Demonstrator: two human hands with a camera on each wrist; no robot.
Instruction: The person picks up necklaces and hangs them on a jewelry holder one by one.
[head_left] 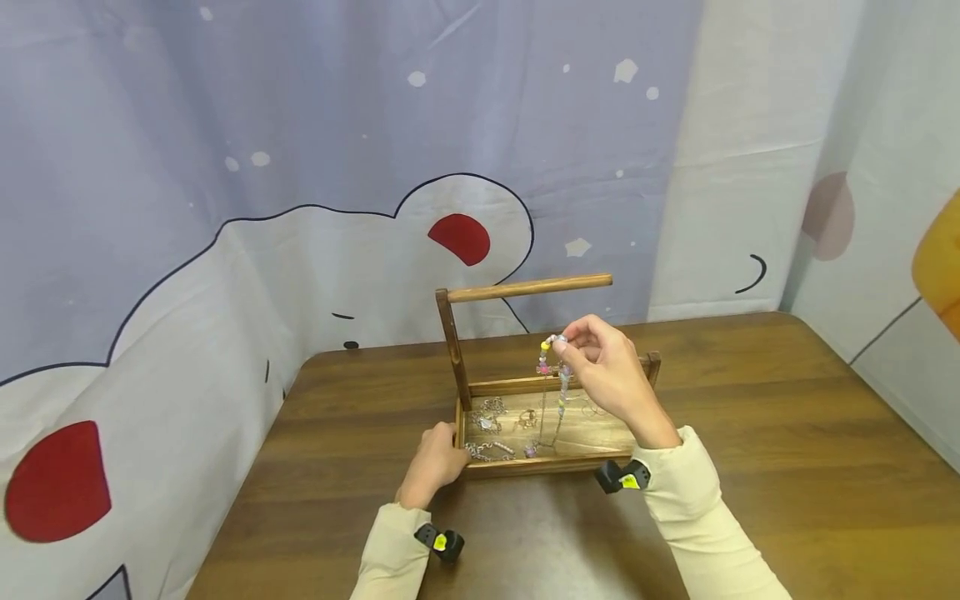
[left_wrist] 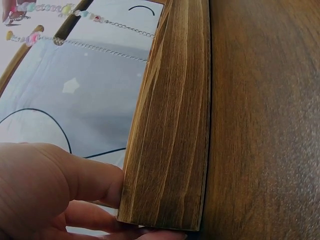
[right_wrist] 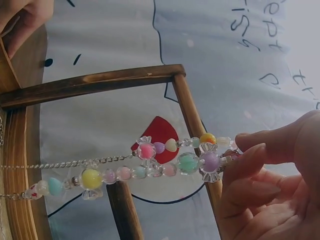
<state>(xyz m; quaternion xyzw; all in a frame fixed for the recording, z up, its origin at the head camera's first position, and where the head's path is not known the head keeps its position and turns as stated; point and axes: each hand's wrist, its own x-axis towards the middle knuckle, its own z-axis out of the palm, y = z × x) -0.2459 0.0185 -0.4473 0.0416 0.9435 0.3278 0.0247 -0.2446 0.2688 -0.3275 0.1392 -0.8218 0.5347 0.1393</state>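
Note:
My right hand pinches a beaded necklace between thumb and fingertips, above a wooden jewelry stand. Pastel beads, some shaped like wrapped candies, hang in a loop from the fingers. The lower silver chain runs down into the stand's tray, where a purple bead hangs low. My left hand grips the tray's left front corner, with the thumb and fingers around the wooden wall in the left wrist view. The right hand hides part of the stand's right side.
In the tray lie a silver chain, a chain bracelet and a small gold-coloured piece. A wooden bar rises above the tray on a left post. Behind the brown table hangs a printed curtain.

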